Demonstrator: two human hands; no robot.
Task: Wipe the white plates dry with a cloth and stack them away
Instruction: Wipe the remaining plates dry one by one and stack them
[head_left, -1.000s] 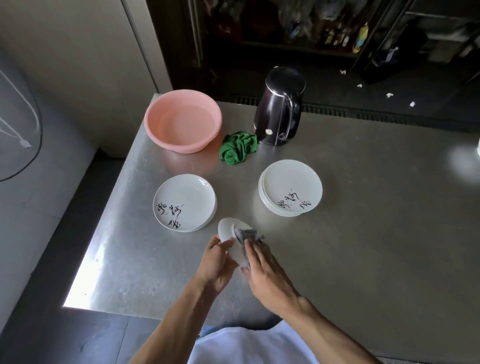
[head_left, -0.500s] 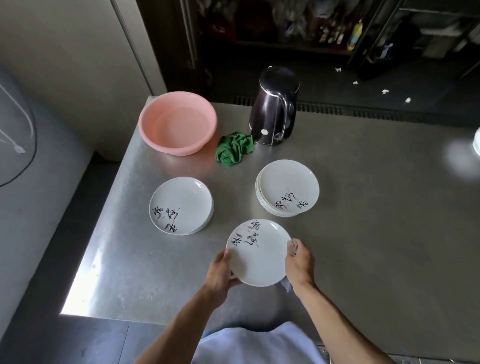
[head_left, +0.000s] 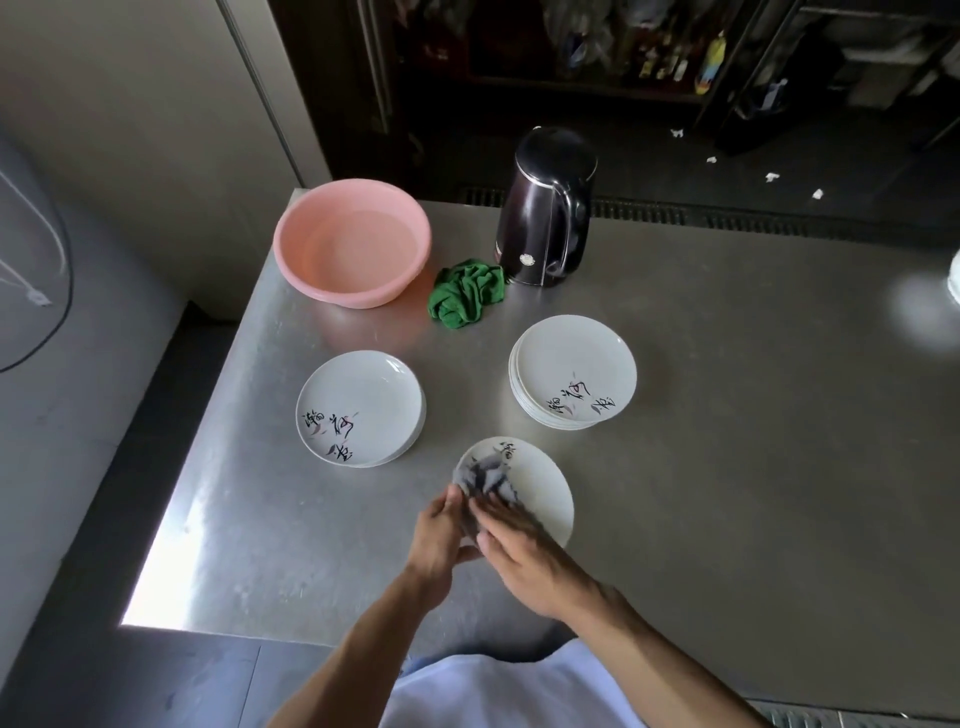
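Steel tabletop (head_left: 727, 467), viewed from above. One white plate (head_left: 543, 499) is held up off the surface, near the front edge and just ahead of the body. It is tilted, face up and toward the person, with the lettering at its far rim. Left hand (head_left: 440, 540) grips the plate's near-left rim, thumb on the face and fingers curled under. Right hand (head_left: 524, 564) lies across the face with fingers stretched out, pressing a grey cloth (head_left: 483, 475) against it. The cloth is blurred, so I can't say whether any finger pinches a fold. Judged step: wiping the face, stacking not yet due. The plate is round, so no long axis matters, only the tilt, which must level out before it is set down. Two piles flank it. The left pile (head_left: 358, 408) lies forward-left and closer to the left hand. The right stack (head_left: 574, 371) lies forward-right, taller, across from the right hand. Which pile holds the dried plates can't be told. The left hand alone carries the plate, so the left pile looks the shorter reach. Further back: pink basin (head_left: 353, 241), dark kettle (head_left: 545, 208), and a crumpled green cloth (head_left: 465, 293) between them.
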